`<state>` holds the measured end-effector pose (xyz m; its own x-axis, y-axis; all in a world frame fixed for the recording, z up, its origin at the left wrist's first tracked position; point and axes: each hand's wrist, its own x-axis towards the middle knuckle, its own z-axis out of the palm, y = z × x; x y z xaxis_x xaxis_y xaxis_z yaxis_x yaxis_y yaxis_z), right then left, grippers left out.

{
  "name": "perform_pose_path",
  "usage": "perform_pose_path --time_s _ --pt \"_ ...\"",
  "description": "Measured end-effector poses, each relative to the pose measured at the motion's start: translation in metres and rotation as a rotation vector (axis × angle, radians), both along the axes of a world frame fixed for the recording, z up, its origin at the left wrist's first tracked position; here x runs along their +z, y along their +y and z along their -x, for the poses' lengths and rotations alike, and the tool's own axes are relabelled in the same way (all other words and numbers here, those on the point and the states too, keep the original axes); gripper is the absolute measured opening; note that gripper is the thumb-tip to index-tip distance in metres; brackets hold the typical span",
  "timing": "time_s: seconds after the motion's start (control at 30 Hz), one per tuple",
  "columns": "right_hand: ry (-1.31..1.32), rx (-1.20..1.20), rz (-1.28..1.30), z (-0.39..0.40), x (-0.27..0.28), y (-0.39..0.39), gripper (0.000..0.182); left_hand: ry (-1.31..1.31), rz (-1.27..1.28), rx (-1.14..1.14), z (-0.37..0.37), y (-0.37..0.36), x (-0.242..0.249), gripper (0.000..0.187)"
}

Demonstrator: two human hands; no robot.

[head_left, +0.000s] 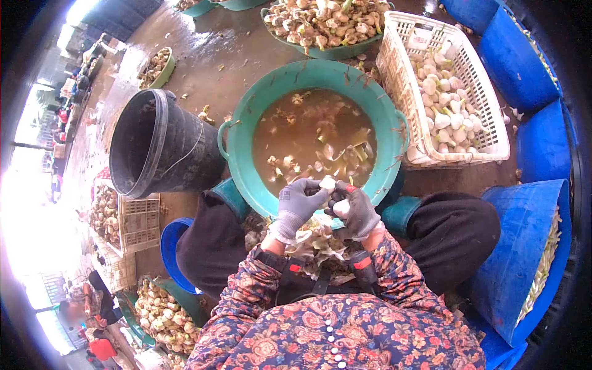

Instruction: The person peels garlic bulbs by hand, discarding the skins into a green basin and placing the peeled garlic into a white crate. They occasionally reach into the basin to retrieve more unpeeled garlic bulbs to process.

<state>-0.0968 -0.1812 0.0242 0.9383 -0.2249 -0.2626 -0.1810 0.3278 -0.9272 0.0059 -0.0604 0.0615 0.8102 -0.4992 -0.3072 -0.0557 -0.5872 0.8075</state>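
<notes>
Both of my hands wear grey gloves and meet over the near rim of a green basin (246, 117) of brown water with floating peels. My left hand (301, 203) has its fingers closed around a white garlic bulb (328, 182). Close against it, my right hand (356, 209) holds a second white bulb (341, 208) in its curled fingers; its fingertips also come near the first bulb. Beneath my hands, loose skins and peels (314, 240) are heaped between my legs.
White crate (425, 145) of peeled bulbs stands right of the basin. A black bucket (161, 145) leans at its left. Unpeeled garlic fills a tub (327, 24) beyond. Blue containers (521, 246) line the right side. People (102, 314) are at the lower left.
</notes>
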Motion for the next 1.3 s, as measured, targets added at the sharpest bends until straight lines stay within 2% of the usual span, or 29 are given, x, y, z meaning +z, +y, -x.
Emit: perform_pose_path --time_s 0.03,0.07,0.1,0.23,0.27,0.33,0.4,0.47,0.53,0.6,0.73,0.77,0.83,0.9,0.93,1.0,1.03,1.1,1.13,1.2,1.23,1.3 --pt "-0.002 0.003 -0.003 -0.001 0.001 0.002 0.036 0.055 0.020 -0.016 -0.006 0.004 -0.010 0.028" --pt "0.003 -0.056 -0.187 -0.001 0.003 0.005 0.037 0.112 0.042 -0.034 -0.010 0.008 -0.018 0.026" --pt "0.010 -0.114 -0.369 0.000 0.004 0.008 0.037 0.203 0.108 0.013 -0.010 0.007 -0.006 0.024" --pt "0.033 -0.175 -0.359 -0.001 0.001 0.012 0.038 0.317 0.227 0.015 -0.012 0.014 -0.011 0.028" --pt "0.055 -0.165 -0.382 -0.002 -0.003 0.010 0.039 0.316 0.228 0.014 -0.010 0.015 -0.012 0.028" --pt "0.077 -0.148 -0.406 -0.003 0.003 0.010 0.039 0.057 0.052 -0.038 -0.002 0.010 -0.005 0.030" --pt "0.071 0.026 -0.023 -0.002 0.014 0.010 0.046 0.021 -0.026 -0.007 -0.002 0.007 0.000 0.031" --pt "0.066 0.029 -0.103 -0.001 0.012 0.009 0.045 0.068 -0.066 -0.044 -0.005 0.010 -0.003 0.030" --pt "0.062 0.027 -0.181 0.001 0.004 0.008 0.043 0.138 0.000 -0.049 -0.010 0.013 -0.009 0.030" --pt "0.004 0.015 0.019 -0.001 -0.005 0.010 0.033 0.342 0.077 0.046 -0.013 0.017 -0.012 0.029" --pt "0.009 -0.031 0.070 -0.002 -0.002 0.014 0.028 0.514 0.358 0.094 -0.009 0.025 -0.008 0.031" --pt "0.015 -0.074 0.064 -0.002 -0.001 0.016 0.025 0.514 0.359 0.094 -0.006 0.024 -0.009 0.031" --pt "0.016 -0.115 0.061 -0.007 -0.006 0.020 0.022 0.304 0.187 0.072 -0.002 0.018 -0.012 0.033" --pt "0.249 -0.368 -0.217 -0.014 -0.019 0.025 0.019 0.209 0.100 0.047 0.001 0.015 -0.016 0.033" --pt "0.247 -0.369 -0.217 -0.012 -0.018 0.025 0.019 0.115 0.012 0.020 0.001 0.014 -0.019 0.034" --pt "0.097 -0.279 -0.001 -0.006 -0.015 0.024 0.017 0.206 0.103 0.053 0.000 0.017 -0.025 0.031" --pt "0.097 -0.281 -0.001 -0.004 -0.016 0.021 0.017 0.298 0.196 0.088 -0.001 0.019 -0.028 0.028" --pt "-0.045 -0.065 0.321 -0.001 -0.019 0.012 0.018 0.385 0.288 0.123 -0.002 0.021 -0.029 0.025" --pt "-0.047 -0.066 0.320 -0.002 -0.019 0.013 0.018 0.414 0.294 0.138 -0.002 0.022 -0.027 0.023" --pt "-0.049 -0.110 0.536 -0.003 -0.018 0.015 0.018 0.445 0.302 0.154 0.001 0.022 -0.023 0.022" --pt "-0.050 -0.110 0.535 -0.005 -0.017 0.017 0.018 0.496 0.367 0.207 0.003 0.023 -0.021 0.022" --pt "0.129 -0.339 -0.128 -0.011 -0.013 0.021 0.017 0.546 0.431 0.257 0.005 0.021 -0.016 0.023"
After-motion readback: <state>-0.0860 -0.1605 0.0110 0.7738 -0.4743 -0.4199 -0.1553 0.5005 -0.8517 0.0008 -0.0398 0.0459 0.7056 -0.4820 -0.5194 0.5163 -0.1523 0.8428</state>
